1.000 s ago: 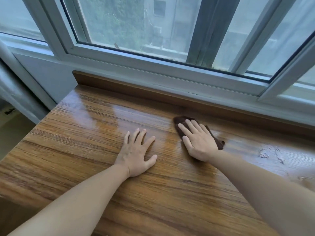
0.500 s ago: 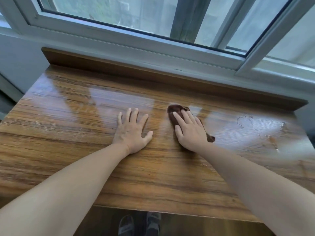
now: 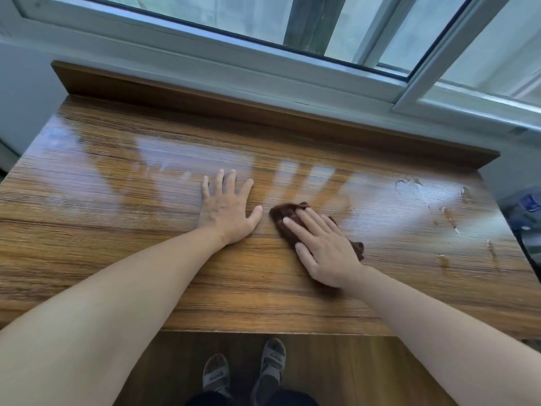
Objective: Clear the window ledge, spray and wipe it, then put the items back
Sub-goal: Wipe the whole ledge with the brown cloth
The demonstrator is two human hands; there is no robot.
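Note:
The wooden window ledge (image 3: 117, 218) is a wide glossy board with nothing standing on it. My right hand (image 3: 319, 247) presses flat on a dark brown cloth (image 3: 284, 213) near the middle of the ledge; the cloth sticks out past my fingertips and beside my wrist. My left hand (image 3: 227, 208) lies flat on the bare wood just left of the cloth, fingers spread, holding nothing. Wet streaks and droplets (image 3: 433, 206) shine on the right part of the ledge.
A white window frame (image 3: 234, 71) runs along the back behind a raised wooden lip (image 3: 205, 101). Dark objects (image 3: 527, 218) sit off the ledge's right end. My feet in sandals (image 3: 243, 370) stand on the wooden floor below the front edge.
My right hand has slid the cloth back toward me and slightly right. The camera has tilted down, so the front edge and my feet show. My left hand stays planted.

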